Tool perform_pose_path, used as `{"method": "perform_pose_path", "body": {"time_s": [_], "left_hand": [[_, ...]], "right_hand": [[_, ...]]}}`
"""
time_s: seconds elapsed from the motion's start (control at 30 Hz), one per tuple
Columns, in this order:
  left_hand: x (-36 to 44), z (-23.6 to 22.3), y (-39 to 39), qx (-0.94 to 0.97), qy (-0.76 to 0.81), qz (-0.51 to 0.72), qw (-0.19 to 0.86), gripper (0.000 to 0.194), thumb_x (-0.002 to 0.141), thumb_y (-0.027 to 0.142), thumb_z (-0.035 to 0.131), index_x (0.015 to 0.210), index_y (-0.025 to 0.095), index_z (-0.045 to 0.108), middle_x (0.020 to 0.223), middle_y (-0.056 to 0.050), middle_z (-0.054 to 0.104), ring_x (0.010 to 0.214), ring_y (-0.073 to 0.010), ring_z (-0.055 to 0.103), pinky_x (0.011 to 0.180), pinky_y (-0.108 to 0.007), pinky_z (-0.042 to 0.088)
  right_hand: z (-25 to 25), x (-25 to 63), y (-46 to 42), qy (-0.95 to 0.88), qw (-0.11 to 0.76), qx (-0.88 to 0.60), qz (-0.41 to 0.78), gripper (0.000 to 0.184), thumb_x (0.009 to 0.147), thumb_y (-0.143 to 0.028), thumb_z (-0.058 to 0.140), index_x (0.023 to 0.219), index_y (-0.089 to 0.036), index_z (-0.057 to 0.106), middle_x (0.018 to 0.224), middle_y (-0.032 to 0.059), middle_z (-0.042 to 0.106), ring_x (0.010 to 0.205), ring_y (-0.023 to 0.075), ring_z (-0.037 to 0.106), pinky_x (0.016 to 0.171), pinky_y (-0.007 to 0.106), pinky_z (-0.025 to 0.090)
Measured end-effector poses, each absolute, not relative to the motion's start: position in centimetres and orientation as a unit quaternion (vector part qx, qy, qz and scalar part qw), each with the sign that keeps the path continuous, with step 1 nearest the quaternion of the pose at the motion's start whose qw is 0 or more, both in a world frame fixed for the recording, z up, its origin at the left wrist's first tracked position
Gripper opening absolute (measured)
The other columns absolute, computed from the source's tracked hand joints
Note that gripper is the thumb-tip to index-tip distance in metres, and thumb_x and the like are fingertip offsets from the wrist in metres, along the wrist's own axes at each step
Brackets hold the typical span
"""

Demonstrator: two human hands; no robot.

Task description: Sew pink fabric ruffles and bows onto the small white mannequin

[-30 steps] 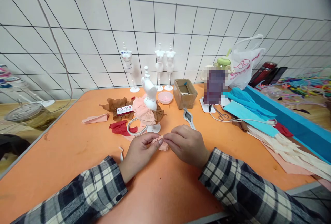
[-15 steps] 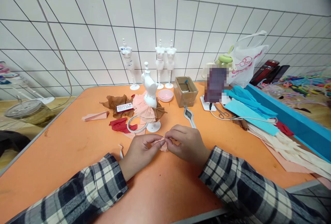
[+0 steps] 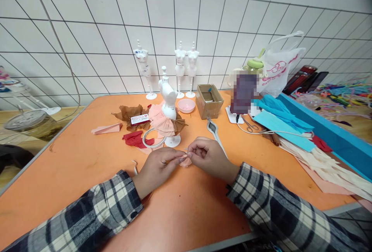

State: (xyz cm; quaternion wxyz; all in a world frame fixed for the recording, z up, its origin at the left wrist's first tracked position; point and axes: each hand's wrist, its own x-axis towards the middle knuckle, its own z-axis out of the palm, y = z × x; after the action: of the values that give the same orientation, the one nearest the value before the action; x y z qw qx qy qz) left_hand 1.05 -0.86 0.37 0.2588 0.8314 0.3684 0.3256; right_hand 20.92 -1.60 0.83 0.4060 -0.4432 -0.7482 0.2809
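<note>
Between my hands is a small piece of peach crepe paper (image 3: 186, 162), gathered at its upper edge. My left hand (image 3: 158, 168) is closed on its left side, thumb and fingers pinching the edge. From the right, my right hand (image 3: 210, 157) pinches the same piece, with its thumb and forefinger nearly meeting the left fingertips. Just beyond the hands stands a white mini mannequin (image 3: 168, 97) on a round base, wearing a ruffled skirt of peach paper (image 3: 161, 122) with brown behind it. A tape roll (image 3: 144, 139) leans by its base.
Brown crepe paper (image 3: 124, 115), a small box (image 3: 140, 119) and red paper (image 3: 133, 139) lie left. Behind are a pink bowl (image 3: 186, 106), a cardboard box (image 3: 209, 106) and several mannequins. Grey pliers-like tool (image 3: 213, 128), scissors (image 3: 250, 126) and blue paper (image 3: 283, 132) lie right.
My right hand has shifted slightly right, its fingers more curled at the paper's edge. The peach piece now shows a rounder, fanned lower edge. The left hand keeps its pinch.
</note>
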Motion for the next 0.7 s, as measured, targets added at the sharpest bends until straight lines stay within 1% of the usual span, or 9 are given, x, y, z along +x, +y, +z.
{"method": "perform_pose_path", "body": {"time_s": [0.23, 0.5, 0.6, 0.7], "left_hand": [[1.00, 0.96, -0.86, 0.842, 0.355, 0.301, 0.273, 0.022, 0.091, 0.025, 0.052, 0.086, 0.019, 0.073, 0.075, -0.002, 0.073, 0.068, -0.0134, 0.064, 0.066, -0.022, 0.046], [1.10, 0.93, -0.72, 0.846, 0.337, 0.322, 0.259, 0.022, 0.092, 0.024, 0.052, 0.083, 0.018, 0.071, 0.070, -0.001, 0.070, 0.064, -0.0122, 0.062, 0.062, -0.021, 0.045], [1.06, 0.74, -0.62, 0.859, 0.315, 0.335, 0.226, 0.020, 0.092, 0.022, 0.053, 0.083, 0.018, 0.070, 0.068, -0.001, 0.070, 0.062, -0.0120, 0.062, 0.060, -0.021, 0.045], [0.89, 0.38, -0.32, 0.876, 0.288, 0.345, 0.175, 0.017, 0.091, 0.018, 0.053, 0.088, 0.018, 0.070, 0.072, -0.002, 0.072, 0.066, -0.0131, 0.064, 0.062, -0.022, 0.048]], "right_hand": [[0.97, 21.09, -1.64, -0.793, 0.403, -0.414, 0.191, 0.005, 0.075, -0.014, 0.061, 0.075, -0.019, 0.061, 0.071, -0.0019, 0.056, 0.059, 0.0098, 0.048, 0.056, 0.022, 0.036], [0.86, 20.99, -1.51, -0.765, 0.418, -0.419, 0.253, 0.006, 0.076, -0.013, 0.061, 0.075, -0.019, 0.059, 0.070, -0.0032, 0.051, 0.052, 0.0071, 0.042, 0.049, 0.020, 0.034], [0.94, 21.01, -1.50, -0.758, 0.422, -0.417, 0.272, 0.006, 0.076, -0.013, 0.062, 0.074, -0.018, 0.059, 0.069, -0.0034, 0.050, 0.052, 0.0068, 0.041, 0.049, 0.019, 0.034], [1.04, 20.95, -1.51, -0.750, 0.421, -0.422, 0.287, 0.006, 0.075, -0.013, 0.062, 0.074, -0.018, 0.059, 0.068, -0.0035, 0.049, 0.053, 0.0069, 0.041, 0.050, 0.019, 0.034]]}}
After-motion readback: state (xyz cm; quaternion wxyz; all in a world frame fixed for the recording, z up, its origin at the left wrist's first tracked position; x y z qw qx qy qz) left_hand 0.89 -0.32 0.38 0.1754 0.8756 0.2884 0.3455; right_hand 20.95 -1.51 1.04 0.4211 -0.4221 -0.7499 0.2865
